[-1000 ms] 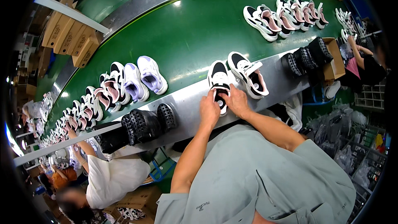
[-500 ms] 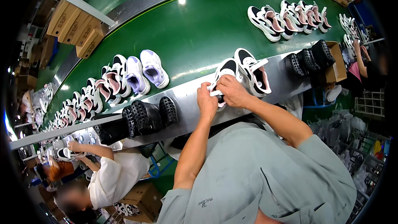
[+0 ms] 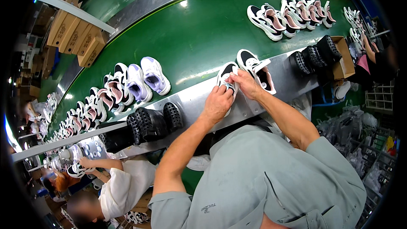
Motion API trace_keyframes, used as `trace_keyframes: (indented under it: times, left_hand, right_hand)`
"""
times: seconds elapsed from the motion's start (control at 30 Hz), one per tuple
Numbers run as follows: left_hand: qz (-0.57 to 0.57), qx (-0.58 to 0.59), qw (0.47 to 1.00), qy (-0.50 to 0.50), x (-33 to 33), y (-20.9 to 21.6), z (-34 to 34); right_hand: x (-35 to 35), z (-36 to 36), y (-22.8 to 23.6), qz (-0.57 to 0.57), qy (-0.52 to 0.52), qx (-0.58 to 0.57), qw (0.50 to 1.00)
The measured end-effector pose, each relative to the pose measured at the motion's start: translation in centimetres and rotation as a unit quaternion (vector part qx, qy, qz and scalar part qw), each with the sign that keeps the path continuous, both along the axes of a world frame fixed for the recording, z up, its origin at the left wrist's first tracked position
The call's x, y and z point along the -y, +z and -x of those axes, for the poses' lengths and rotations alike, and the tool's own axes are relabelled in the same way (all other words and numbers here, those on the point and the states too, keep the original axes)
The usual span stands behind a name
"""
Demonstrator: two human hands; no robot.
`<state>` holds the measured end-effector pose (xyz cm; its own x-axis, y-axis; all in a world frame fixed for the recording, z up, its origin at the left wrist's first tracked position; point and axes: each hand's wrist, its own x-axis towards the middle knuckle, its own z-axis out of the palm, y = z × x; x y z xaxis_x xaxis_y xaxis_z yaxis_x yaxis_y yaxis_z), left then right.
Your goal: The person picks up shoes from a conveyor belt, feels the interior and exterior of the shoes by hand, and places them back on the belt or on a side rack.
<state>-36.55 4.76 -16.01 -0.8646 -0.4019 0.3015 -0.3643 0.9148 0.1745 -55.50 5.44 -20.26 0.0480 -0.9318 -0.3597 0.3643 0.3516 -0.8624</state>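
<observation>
A white and black sneaker (image 3: 225,71) sits in front of me on the metal edge of the bench, toe pointing away. My left hand (image 3: 218,104) lies over its opening, fingers curled onto the tongue and lacing area. Farther up the same shoe, my right hand (image 3: 247,85) is closed, thumb and fingers pinched at the lacing. What exactly lies in that pinch is too small to make out. Close by on the right stands a matching sneaker (image 3: 250,62), its white strap sticking out to the side.
Lilac sneakers (image 3: 153,76) and a long row of white, black and pink shoes (image 3: 97,101) line the green belt (image 3: 199,29) at left. More shoes (image 3: 292,15) stand at far right. Black studded blocks (image 3: 148,123) flank me, with a carton (image 3: 344,59) at right. A co-worker (image 3: 127,182) handles a shoe at left.
My left hand has moved from the side of the shoe's opening to lie over it. My right hand has shifted up toward the lacing and pinches there. The sneaker stays on the bench edge.
</observation>
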Motion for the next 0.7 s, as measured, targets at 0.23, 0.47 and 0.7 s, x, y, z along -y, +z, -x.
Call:
trace_keyframes:
  times: [0.23,0.47,0.7]
  left_hand:
    - [-0.041,0.043,0.998,-0.037,0.2,-1.0,-0.4]
    - [-0.381,0.099,0.795,0.462,-3.5,0.6,-1.7]
    - [-0.598,-0.067,0.638,0.481,-4.2,-3.2,-2.9]
  right_hand:
    - [0.8,0.6,2.8,0.044,0.139,-0.158,0.977]
    - [0.9,2.3,6.2,0.112,0.214,-0.276,0.93]
    - [0.8,1.9,9.3,-0.019,0.327,-0.167,0.93]
